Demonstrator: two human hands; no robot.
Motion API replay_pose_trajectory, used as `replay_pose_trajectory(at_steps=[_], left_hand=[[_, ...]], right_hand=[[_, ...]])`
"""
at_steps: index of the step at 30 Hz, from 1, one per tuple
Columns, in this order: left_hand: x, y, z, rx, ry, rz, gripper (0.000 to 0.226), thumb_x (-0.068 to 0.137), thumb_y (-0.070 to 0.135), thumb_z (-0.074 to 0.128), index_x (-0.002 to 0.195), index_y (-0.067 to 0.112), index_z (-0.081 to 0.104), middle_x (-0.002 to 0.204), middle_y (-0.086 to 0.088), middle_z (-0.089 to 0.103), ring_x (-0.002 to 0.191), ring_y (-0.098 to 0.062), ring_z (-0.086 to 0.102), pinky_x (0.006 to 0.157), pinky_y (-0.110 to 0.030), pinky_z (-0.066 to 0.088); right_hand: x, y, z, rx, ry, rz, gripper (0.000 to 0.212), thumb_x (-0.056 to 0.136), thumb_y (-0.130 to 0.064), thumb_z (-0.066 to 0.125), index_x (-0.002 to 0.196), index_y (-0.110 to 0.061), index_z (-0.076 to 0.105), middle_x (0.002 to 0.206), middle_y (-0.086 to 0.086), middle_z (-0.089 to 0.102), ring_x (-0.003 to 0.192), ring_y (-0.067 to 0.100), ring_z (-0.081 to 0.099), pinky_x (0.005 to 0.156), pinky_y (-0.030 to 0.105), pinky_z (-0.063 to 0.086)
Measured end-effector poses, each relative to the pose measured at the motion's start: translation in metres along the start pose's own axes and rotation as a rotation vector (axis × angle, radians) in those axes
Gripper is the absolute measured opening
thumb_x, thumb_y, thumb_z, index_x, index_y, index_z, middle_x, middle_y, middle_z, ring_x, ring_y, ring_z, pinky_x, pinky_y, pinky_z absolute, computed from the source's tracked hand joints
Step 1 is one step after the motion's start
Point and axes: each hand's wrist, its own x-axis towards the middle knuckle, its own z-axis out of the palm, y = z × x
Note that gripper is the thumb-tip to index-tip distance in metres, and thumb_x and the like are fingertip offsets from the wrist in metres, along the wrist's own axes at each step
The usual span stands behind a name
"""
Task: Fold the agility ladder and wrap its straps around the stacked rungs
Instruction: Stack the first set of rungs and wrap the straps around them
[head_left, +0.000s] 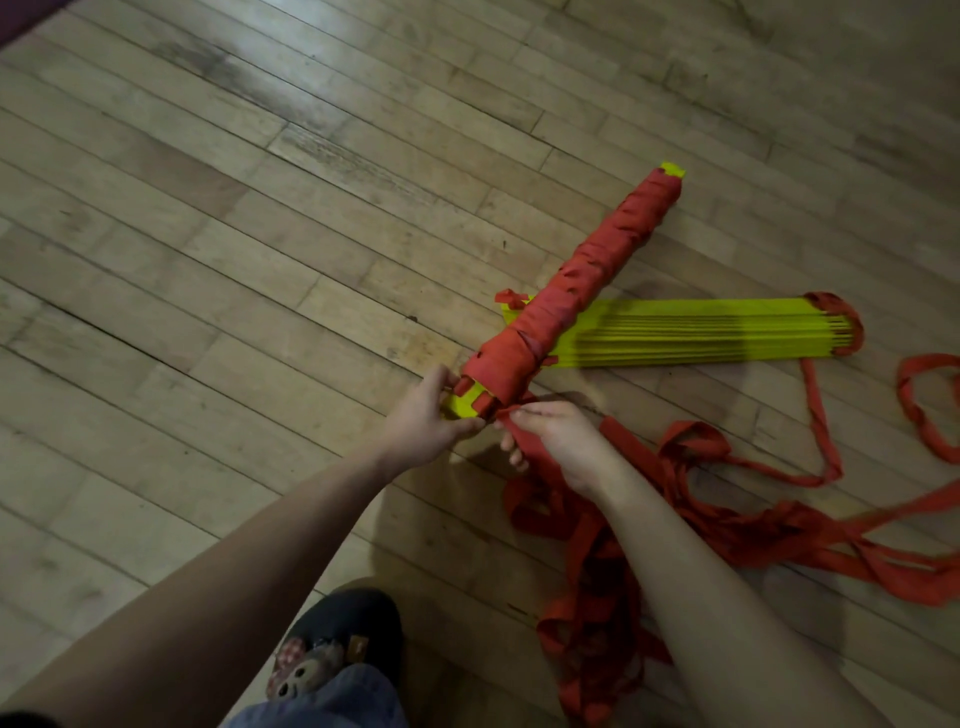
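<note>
Red straps (649, 525) cut off right, hands (558, 436) hiding bundle (571, 291) end

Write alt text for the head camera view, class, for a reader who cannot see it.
A person's left hand grips the near end of a strap-wrapped rung bundle, while the right hand pinches the loose red strap beside it. A second yellow rung stack lies unwrapped on the wooden floor behind.

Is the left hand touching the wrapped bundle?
Touching. The head view shows the left hand gripping the yellow end of the wrapped bundle, fingers curled around it.
</note>
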Motion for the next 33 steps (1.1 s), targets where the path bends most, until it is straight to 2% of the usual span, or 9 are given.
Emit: replay_pose_trajectory(at_steps=[4,8,12,16,19,22,27,31,33], left_hand=[[-0.005,0.008,0.009,-0.020,0.088,0.022,0.046,0.073,0.022,0.079,0.097,0.018,0.040,0.090,0.005,0.054,0.073,-0.007,0.051,0.059,-0.021,0.038],[-0.006,0.011,0.005,0.044,0.220,0.082,0.040,0.075,0.023,0.077,0.100,0.016,0.047,0.098,0.004,0.055,0.088,-0.019,0.053,0.075,-0.031,0.041],[0.000,0.008,-0.001,0.076,0.254,0.077,0.035,0.077,0.023,0.075,0.100,0.020,0.049,0.093,0.005,0.054,0.090,-0.023,0.054,0.085,-0.043,0.045],[0.007,0.011,-0.010,0.058,0.280,0.035,0.038,0.075,0.022,0.077,0.104,0.016,0.054,0.094,0.003,0.053,0.091,-0.024,0.054,0.083,-0.039,0.043],[0.005,0.012,-0.009,0.266,0.318,0.167,0.039,0.078,0.016,0.073,0.110,0.017,0.053,0.102,-0.005,0.053,0.095,-0.029,0.054,0.090,-0.043,0.035],[0.006,0.006,-0.011,0.489,0.383,0.320,0.052,0.077,0.000,0.066,0.117,0.023,0.041,0.113,-0.016,0.048,0.091,-0.036,0.056,0.088,-0.046,0.034],[0.012,0.006,-0.013,0.479,0.300,0.197,0.073,0.080,0.002,0.060,0.143,0.015,0.025,0.130,-0.014,0.038,0.099,-0.033,0.056,0.089,-0.046,0.045],[0.009,-0.006,-0.012,0.516,0.248,0.315,0.072,0.078,0.008,0.065,0.141,0.022,0.035,0.122,-0.016,0.040,0.097,-0.035,0.054,0.087,-0.045,0.040],[0.005,-0.015,-0.011,0.557,0.195,0.395,0.074,0.079,0.009,0.067,0.142,0.028,0.032,0.123,-0.020,0.041,0.097,-0.037,0.055,0.087,-0.046,0.041]], right_hand=[[0.002,0.005,-0.008,-0.065,0.020,-0.018,0.031,0.100,-0.009,0.043,0.076,-0.005,0.062,0.051,0.000,0.057,0.038,0.008,0.047,0.039,0.017,0.036],[0.003,0.012,-0.009,-0.162,0.050,-0.078,0.033,0.100,-0.013,0.042,0.074,-0.011,0.063,0.051,-0.004,0.053,0.038,0.006,0.040,0.040,0.019,0.032],[0.002,0.005,0.001,-0.193,0.078,-0.098,0.035,0.100,-0.011,0.040,0.071,-0.011,0.060,0.048,-0.005,0.049,0.036,0.006,0.036,0.038,0.017,0.027],[-0.001,-0.001,0.003,-0.203,0.088,-0.121,0.035,0.100,-0.010,0.041,0.070,-0.011,0.059,0.047,-0.004,0.048,0.034,0.006,0.036,0.038,0.017,0.028],[-0.003,-0.009,0.004,-0.096,0.066,-0.110,0.031,0.099,-0.011,0.043,0.075,-0.007,0.062,0.049,-0.002,0.052,0.038,0.009,0.043,0.040,0.019,0.035],[-0.004,-0.022,0.007,0.118,0.028,-0.092,0.025,0.099,-0.008,0.044,0.080,-0.002,0.059,0.049,-0.001,0.053,0.038,0.008,0.045,0.040,0.018,0.037],[-0.004,-0.035,0.005,0.284,-0.013,-0.061,0.018,0.097,-0.005,0.045,0.084,0.000,0.058,0.049,-0.002,0.056,0.039,0.008,0.048,0.040,0.017,0.037],[0.002,-0.034,0.004,0.360,-0.002,-0.059,0.018,0.096,-0.002,0.044,0.085,0.001,0.058,0.051,-0.001,0.059,0.042,0.008,0.052,0.042,0.017,0.040],[0.005,-0.030,0.004,0.325,0.017,-0.058,0.019,0.096,-0.001,0.044,0.082,0.001,0.057,0.051,0.000,0.060,0.041,0.008,0.052,0.041,0.017,0.039]])
